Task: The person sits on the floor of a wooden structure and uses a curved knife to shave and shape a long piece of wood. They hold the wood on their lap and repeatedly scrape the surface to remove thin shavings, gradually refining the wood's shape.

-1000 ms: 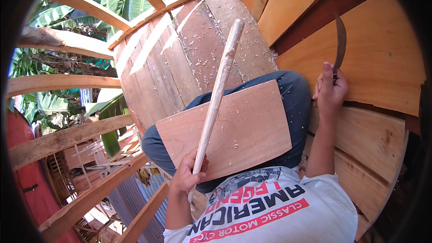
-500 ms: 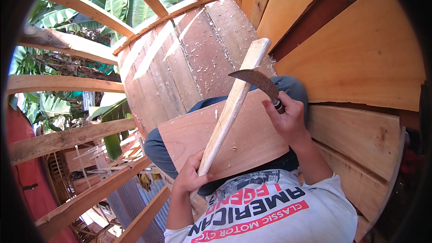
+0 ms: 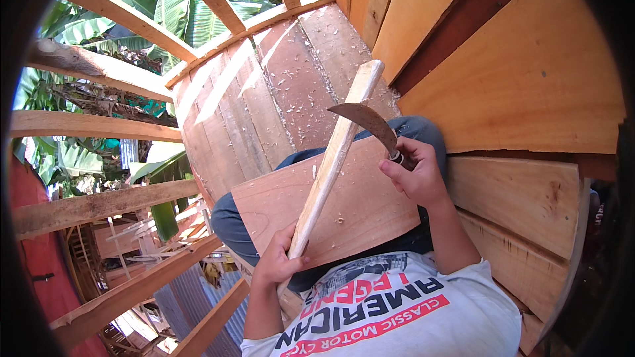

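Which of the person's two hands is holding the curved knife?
The right hand holds the curved knife; the left hand grips the wooden stick instead.

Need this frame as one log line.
left hand: grips pale wooden stick near its lower end | right hand: holds curved knife, overlapping stick in view, contact unclear | board: across legs

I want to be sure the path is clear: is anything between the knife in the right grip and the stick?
Nothing visible: the knife in the right grip crosses over the stick; whether they touch is unclear. The board lies below, not between.
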`<state>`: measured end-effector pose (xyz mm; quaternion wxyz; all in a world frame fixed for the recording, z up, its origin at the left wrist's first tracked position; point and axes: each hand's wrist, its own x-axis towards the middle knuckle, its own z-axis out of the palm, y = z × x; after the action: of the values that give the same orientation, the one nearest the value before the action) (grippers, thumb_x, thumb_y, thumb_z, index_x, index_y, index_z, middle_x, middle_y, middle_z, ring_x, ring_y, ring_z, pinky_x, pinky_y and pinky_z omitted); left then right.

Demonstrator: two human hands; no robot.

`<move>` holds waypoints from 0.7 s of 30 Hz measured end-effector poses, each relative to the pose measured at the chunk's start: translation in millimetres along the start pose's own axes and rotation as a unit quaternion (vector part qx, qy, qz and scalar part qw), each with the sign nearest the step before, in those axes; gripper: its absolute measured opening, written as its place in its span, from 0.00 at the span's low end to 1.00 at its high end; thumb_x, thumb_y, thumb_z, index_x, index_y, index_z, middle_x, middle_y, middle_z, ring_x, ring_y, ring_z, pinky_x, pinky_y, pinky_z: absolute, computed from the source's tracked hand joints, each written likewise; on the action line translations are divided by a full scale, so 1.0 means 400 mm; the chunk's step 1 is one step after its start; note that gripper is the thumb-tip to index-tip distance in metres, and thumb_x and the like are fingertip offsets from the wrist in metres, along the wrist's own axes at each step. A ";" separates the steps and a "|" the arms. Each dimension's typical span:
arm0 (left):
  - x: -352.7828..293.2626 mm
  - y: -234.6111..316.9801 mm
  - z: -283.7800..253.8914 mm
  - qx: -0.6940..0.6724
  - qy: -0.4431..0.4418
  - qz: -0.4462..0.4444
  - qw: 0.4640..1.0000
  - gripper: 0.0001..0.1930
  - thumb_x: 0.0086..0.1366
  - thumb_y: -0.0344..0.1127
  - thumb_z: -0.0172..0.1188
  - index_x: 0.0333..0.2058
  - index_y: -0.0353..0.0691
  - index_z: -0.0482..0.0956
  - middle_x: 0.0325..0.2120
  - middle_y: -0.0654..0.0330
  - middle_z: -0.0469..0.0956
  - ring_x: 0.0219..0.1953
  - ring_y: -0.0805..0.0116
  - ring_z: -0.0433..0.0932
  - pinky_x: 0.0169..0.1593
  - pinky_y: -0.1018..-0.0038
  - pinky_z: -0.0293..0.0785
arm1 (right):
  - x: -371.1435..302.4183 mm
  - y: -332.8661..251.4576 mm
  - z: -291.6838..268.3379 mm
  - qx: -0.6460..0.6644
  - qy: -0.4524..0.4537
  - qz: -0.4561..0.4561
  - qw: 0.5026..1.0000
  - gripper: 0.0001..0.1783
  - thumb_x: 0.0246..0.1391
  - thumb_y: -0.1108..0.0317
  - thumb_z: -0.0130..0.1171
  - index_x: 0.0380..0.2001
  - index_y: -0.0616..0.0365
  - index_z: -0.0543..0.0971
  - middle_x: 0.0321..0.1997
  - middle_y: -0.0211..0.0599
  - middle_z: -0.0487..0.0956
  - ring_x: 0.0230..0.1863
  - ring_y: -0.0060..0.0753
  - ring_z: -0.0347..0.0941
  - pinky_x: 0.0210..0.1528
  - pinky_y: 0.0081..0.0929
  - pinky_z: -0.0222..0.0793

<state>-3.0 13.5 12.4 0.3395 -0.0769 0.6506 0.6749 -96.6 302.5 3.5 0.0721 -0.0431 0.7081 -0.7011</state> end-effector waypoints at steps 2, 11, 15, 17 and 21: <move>-0.003 -0.012 -0.011 -0.026 -0.004 0.000 1.000 0.23 0.39 0.40 0.66 0.33 0.40 0.66 0.21 0.70 0.60 0.23 0.79 0.60 0.25 0.81 0.58 | -0.004 -0.027 -0.020 0.229 -0.121 0.070 0.963 0.13 0.57 0.65 0.60 0.40 0.62 0.75 0.18 0.25 0.70 0.12 0.14 0.61 0.13 0.16 0.55; 0.001 -0.019 -0.010 -0.006 -0.014 0.046 0.999 0.22 0.37 0.35 0.63 0.35 0.39 0.68 0.20 0.71 0.61 0.22 0.79 0.60 0.26 0.81 0.58 | -0.021 -0.054 -0.041 0.243 -0.214 0.199 0.925 0.13 0.63 0.65 0.51 0.44 0.64 0.72 0.14 0.24 0.64 0.10 0.12 0.57 0.11 0.14 0.54; -0.002 -0.007 -0.003 0.028 -0.008 0.050 0.998 0.24 0.37 0.34 0.62 0.37 0.38 0.69 0.20 0.71 0.63 0.22 0.80 0.60 0.26 0.81 0.58 | -0.009 -0.075 -0.037 0.166 -0.242 0.194 0.936 0.12 0.63 0.65 0.52 0.43 0.64 0.72 0.13 0.23 0.62 0.09 0.12 0.56 0.10 0.15 0.52; -0.001 -0.009 -0.003 0.038 0.000 0.054 0.998 0.24 0.37 0.34 0.62 0.37 0.37 0.70 0.20 0.71 0.63 0.22 0.80 0.60 0.26 0.81 0.57 | -0.003 -0.077 -0.044 0.144 -0.153 0.162 0.964 0.12 0.62 0.65 0.53 0.42 0.64 0.72 0.13 0.23 0.62 0.09 0.12 0.55 0.10 0.15 0.52; 0.013 -0.007 -0.007 0.045 -0.004 0.051 0.998 0.22 0.38 0.36 0.62 0.35 0.38 0.69 0.20 0.71 0.63 0.22 0.80 0.60 0.25 0.81 0.57 | -0.011 -0.061 -0.002 0.149 -0.030 0.145 0.978 0.13 0.62 0.59 0.54 0.34 0.59 0.70 0.12 0.24 0.61 0.08 0.13 0.54 0.08 0.15 0.49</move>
<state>-6.4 12.6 7.0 0.3103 -0.0251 0.6818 0.6620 -93.3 303.8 28.0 0.2004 0.0503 0.5918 -0.7791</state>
